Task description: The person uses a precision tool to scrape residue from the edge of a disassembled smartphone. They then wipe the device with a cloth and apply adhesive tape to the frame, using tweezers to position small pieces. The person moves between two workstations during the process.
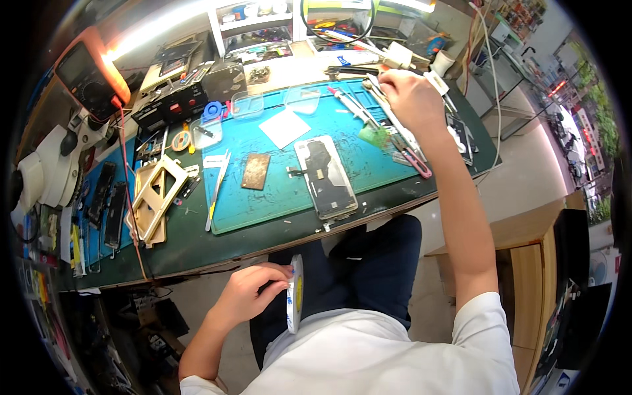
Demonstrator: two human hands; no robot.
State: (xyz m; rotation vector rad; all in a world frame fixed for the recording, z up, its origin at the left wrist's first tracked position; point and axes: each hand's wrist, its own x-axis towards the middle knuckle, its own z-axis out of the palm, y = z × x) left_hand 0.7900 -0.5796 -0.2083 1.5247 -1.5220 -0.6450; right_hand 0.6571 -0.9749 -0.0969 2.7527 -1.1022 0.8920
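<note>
tape roll (293, 304) looks smooth, trousers (372, 280) matt cloth.

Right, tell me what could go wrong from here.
The white roll is in the left hand over the lap, clear of the bench, so a slip might send it to the floor.

The phone panel lies close to the bench's front edge; a careless arm could knock it off.

The right hand is among crowded tools, so it might jostle one.
</note>
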